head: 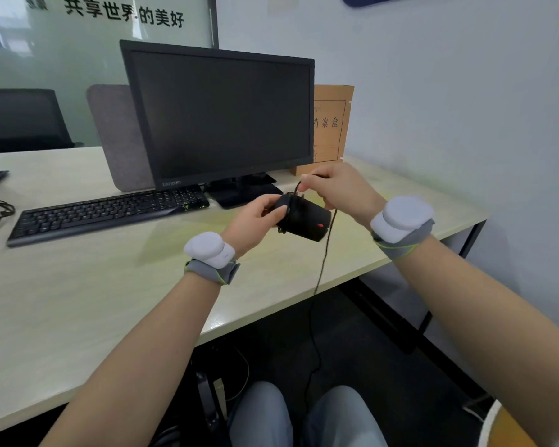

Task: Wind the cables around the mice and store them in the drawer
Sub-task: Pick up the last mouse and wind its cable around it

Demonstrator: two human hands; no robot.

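We are mid-winding: our left hand (255, 217) grips the mouse (305, 219), right hand (339, 188) pinches the cable (323, 262); next, another loop.

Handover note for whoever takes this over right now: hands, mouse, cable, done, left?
Left hand: grips the black wired mouse with the red scroll wheel above the pale wooden desk.
Right hand: pinches the thin black cable just above the mouse.
Done: a few turns appear wound on the mouse.
Left: most of the cable hangs over the desk edge toward the floor; finish winding, then store. No drawer or second mouse in view.
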